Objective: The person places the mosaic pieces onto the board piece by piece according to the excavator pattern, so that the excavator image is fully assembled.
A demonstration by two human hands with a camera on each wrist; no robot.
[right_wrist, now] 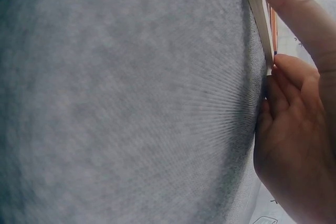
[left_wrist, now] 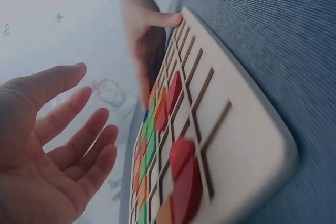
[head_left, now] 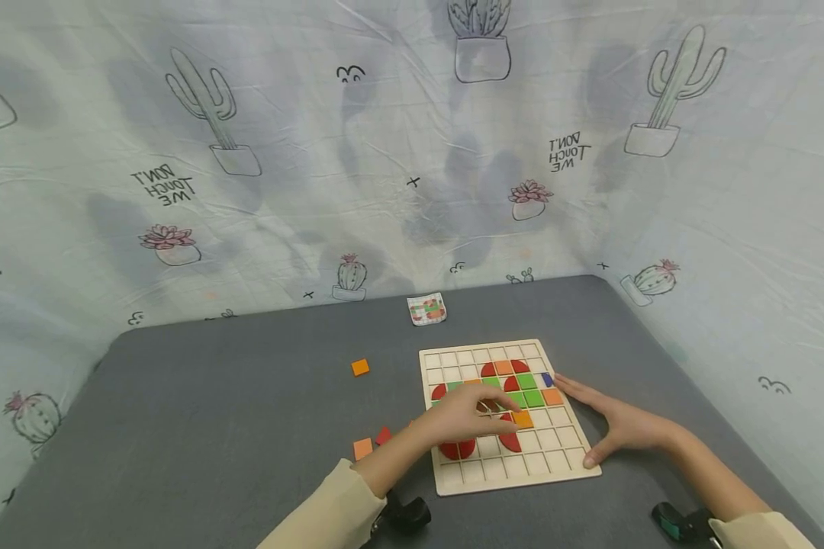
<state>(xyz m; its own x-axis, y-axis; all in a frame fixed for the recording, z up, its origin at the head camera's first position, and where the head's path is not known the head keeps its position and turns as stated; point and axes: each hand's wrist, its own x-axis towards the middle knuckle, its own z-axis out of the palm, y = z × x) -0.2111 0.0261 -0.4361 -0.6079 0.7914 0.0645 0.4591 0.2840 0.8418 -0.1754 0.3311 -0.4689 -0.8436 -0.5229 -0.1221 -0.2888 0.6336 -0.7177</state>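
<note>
A wooden grid board (head_left: 477,473) lies on the grey table, with red quarter-round pieces (head_left: 510,442), green square tiles (head_left: 533,398) and orange tiles set in its squares. My left hand (head_left: 463,415) is above the board with loosely bent fingers. In the left wrist view, nothing lies between that hand's fingers and thumb. Just beyond its fingertips is an orange tile (head_left: 523,419). My right hand (head_left: 618,419) rests along the board's right edge, thumb near the front corner and straight fingers by a dark blue piece (head_left: 547,380). Part of the board is hidden under the left hand.
Left of the board lie a loose orange tile (head_left: 360,367), a lighter orange tile (head_left: 362,448) and a red piece (head_left: 383,435). A small pattern card (head_left: 427,309) sits at the table's back edge. Cactus-printed cloth (head_left: 384,152) hangs behind the grey table (head_left: 213,419).
</note>
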